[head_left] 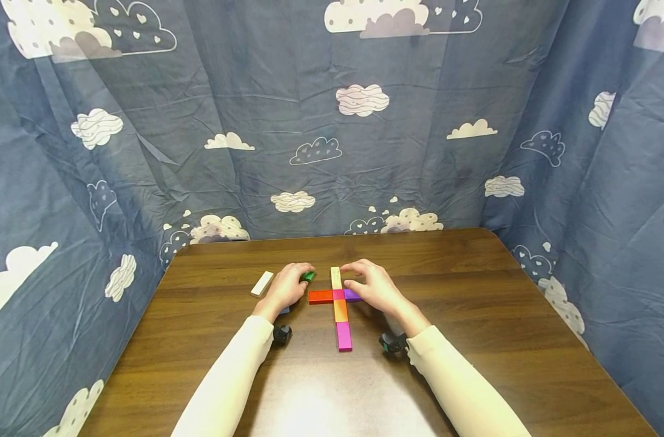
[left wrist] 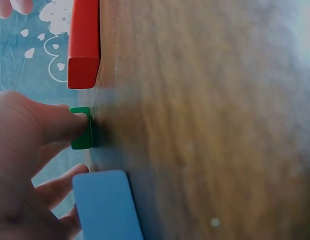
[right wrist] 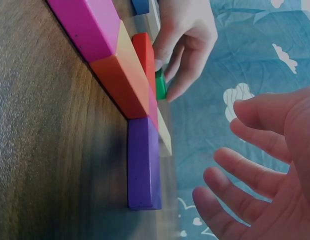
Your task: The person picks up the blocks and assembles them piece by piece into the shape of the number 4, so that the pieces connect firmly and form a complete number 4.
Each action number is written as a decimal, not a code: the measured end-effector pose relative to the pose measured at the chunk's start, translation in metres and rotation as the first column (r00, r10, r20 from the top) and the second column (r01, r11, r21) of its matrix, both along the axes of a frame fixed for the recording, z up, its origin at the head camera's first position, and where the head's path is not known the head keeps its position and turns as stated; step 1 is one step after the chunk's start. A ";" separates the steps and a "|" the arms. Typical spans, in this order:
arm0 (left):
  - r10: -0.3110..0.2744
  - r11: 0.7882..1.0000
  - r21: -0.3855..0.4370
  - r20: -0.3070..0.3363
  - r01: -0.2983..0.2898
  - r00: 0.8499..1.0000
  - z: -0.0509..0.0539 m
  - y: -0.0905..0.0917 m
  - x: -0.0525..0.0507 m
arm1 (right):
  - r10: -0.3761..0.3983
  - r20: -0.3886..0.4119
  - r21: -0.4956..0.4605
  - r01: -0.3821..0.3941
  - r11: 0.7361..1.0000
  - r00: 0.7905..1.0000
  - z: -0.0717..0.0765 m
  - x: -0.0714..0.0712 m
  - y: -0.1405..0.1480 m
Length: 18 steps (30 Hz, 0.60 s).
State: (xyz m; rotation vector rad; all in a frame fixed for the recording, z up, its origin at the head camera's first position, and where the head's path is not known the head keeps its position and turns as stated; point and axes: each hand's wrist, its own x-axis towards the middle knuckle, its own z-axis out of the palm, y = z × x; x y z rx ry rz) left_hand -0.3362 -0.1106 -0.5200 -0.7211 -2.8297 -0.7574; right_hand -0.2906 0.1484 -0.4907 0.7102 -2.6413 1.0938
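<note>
My left hand (head_left: pixel 288 285) pinches a green block (head_left: pixel 308 276) left of a cross of blocks lying on the table. In the left wrist view the thumb presses the green block's (left wrist: pixel 81 129) end. The cross has a cream block (head_left: pixel 335 278) at the far end, a red block (head_left: pixel 320 297) on the left, a small pink one (head_left: pixel 338 294) at the centre, a purple one (right wrist: pixel 140 165) on the right, then an orange (head_left: pixel 340 311) and a magenta block (head_left: pixel 344 337) nearer me. My right hand (head_left: pixel 377 287), fingers relaxed and apart, hovers by the cream and purple blocks, holding nothing.
A white block (head_left: pixel 262 284) lies on the wooden table (head_left: pixel 212 340) left of my left hand. A blue block (left wrist: pixel 106 205) is beside that hand, mostly hidden in the head view. A cloud-patterned curtain (head_left: pixel 288 121) hangs behind the table.
</note>
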 end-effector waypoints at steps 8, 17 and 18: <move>0.053 0.998 -0.023 0.020 -0.053 0.998 0.000 -0.001 -0.002 | 0.002 0.015 -0.006 -0.002 1.000 1.000 0.001 0.003 0.000; 0.035 0.999 -0.023 0.010 -0.035 0.999 0.005 -0.006 0.000 | -0.005 -0.010 -0.008 0.005 1.000 1.000 0.000 0.004 0.005; 0.035 0.999 -0.026 0.009 -0.035 0.999 0.006 -0.007 0.000 | -0.004 -0.010 -0.009 0.003 1.000 1.000 0.000 0.004 0.005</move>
